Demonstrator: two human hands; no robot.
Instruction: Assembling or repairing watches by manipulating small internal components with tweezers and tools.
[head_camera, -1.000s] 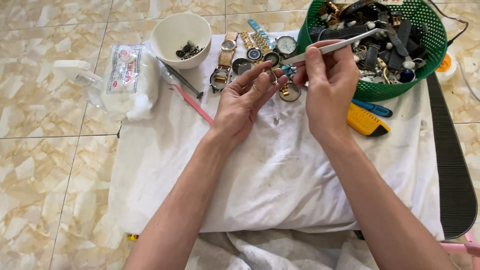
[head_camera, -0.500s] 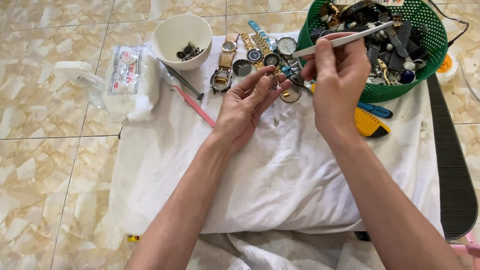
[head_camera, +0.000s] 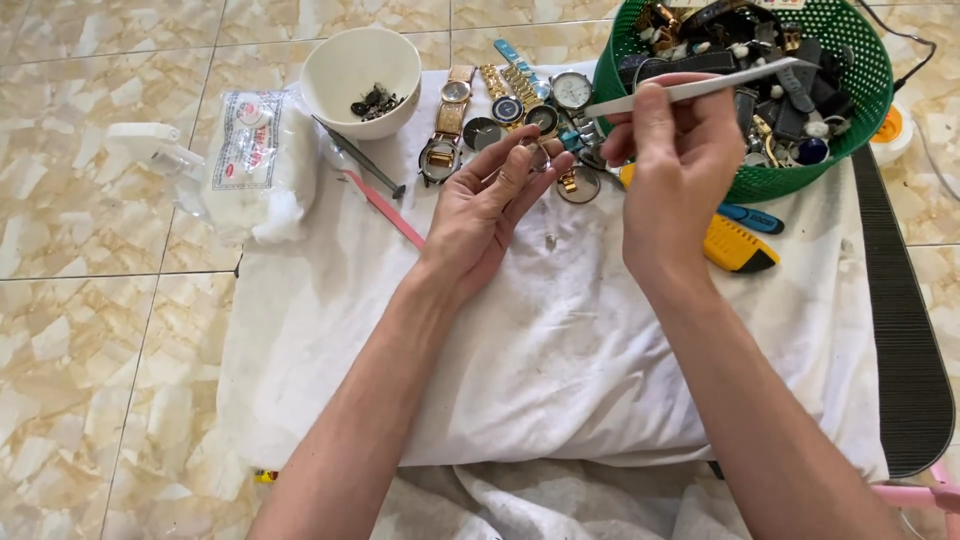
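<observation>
1. White cloth (head_camera: 560, 370) covers the tiled floor (head_camera: 110, 330) under your arms; it is stained and wrinkled, and all the work lies on it.
2. At the far right stands a green plastic basket (head_camera: 850, 130), full of watch straps and parts.
3. At the far left stands a white bowl (head_camera: 345, 65) with small dark pieces inside; beside it lies a clear bag of cotton (head_camera: 255, 160).
4. Your left hand (head_camera: 485, 215) lies palm up on the cloth. Its fingertips pinch a small metal ring part (head_camera: 538, 153), so this part is above the cloth, just before the row of watches (head_camera: 510, 110).
5. Your right hand (head_camera: 680, 165) is closed around white tweezers (head_camera: 700, 88), which lie nearly level and point left, their tip near the silver watch (head_camera: 572, 90). You cannot tell if the tip holds anything.
6. Under your right hand lies a yellow tool (head_camera: 738, 250) and a blue one (head_camera: 750, 217).
7. Near your left hand lie a pink stick (head_camera: 385, 210) and dark tweezers (head_camera: 360, 160).
</observation>
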